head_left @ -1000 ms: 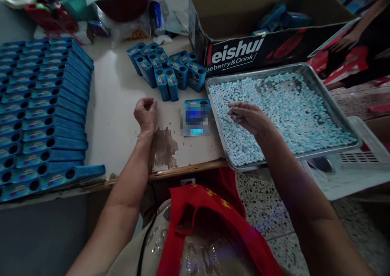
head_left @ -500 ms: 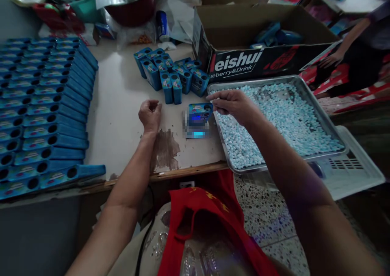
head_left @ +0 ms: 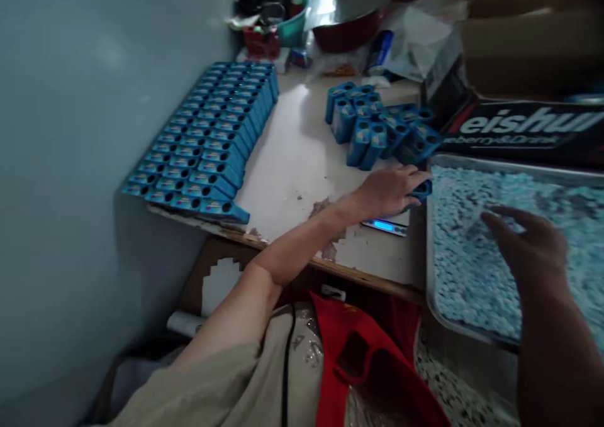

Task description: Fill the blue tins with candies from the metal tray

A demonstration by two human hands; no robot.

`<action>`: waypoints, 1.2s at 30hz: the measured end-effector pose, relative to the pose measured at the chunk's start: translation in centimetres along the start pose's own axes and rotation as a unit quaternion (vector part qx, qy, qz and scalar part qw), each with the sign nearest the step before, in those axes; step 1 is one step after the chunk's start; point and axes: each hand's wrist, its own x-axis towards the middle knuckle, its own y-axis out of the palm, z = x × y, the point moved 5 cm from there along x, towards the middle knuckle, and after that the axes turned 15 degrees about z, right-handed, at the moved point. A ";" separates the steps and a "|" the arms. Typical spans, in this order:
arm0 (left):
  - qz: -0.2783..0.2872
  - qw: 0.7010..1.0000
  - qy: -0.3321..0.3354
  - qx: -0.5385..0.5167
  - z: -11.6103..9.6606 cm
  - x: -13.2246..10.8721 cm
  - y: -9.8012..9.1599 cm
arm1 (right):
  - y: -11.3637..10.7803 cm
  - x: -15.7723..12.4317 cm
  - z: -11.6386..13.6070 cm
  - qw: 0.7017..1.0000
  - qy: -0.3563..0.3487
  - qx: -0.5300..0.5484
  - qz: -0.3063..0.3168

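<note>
My left hand (head_left: 387, 191) reaches over a small digital scale (head_left: 384, 227) with a lit blue display. Its fingers close around a blue candy box (head_left: 422, 189) with a round hole in its top, mostly covered by the hand. My right hand (head_left: 535, 244) hovers over a metal tray (head_left: 430, 251) full of small pale blue and white candies (head_left: 472, 276). Its thumb and fingers are apart, and nothing shows between them. A loose cluster of similar blue boxes (head_left: 361, 141) stands behind the scale.
Rows of blue boxes (head_left: 212, 144) stand at the left by the wall. A black carton (head_left: 523, 125) sits behind the tray. Along the back are a teal basin (head_left: 293, 31), a red bowl (head_left: 346, 34), a plastic bag (head_left: 427, 37) and a blue can (head_left: 381, 49).
My view has turned left. My left hand has moved right onto the box at the scale. My right hand has let go of that box and moved over the candy tray.
</note>
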 end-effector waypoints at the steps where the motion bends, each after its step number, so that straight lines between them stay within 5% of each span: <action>1: 0.010 1.000 -0.009 -0.017 0.8 -1.3 -0.8 | 0.2 -0.1 -0.4 0.999 0.017 0.026 -0.025; 5: -0.034 0.991 -0.083 -0.102 8.1 -11.7 -3.5 | -0.4 -0.7 0.5 0.991 0.034 0.118 -0.045; 9: -0.040 0.966 -0.175 -0.184 16.3 -22.7 -3.6 | -0.4 -0.9 2.9 0.989 0.005 0.144 -0.018; 13: -0.027 0.952 -0.194 -0.234 19.9 -28.8 -2.1 | -0.2 -0.5 4.9 0.985 -0.019 0.168 -0.032; 18: -0.014 0.974 -0.141 -0.178 20.9 -31.3 -0.9 | -1.3 0.2 8.5 0.989 -0.055 0.139 -0.013; 23: -0.065 0.986 -0.129 -0.078 19.5 -31.9 0.6 | -2.1 2.4 16.0 0.973 -0.160 0.159 0.043; 29: -0.139 0.980 -0.142 0.011 17.9 -32.3 3.5 | 0.6 8.1 24.4 0.956 -0.234 0.064 0.163; 36: -0.145 0.980 -0.137 0.024 17.9 -32.2 3.6 | 2.7 13.6 28.0 0.943 -0.221 -0.091 0.232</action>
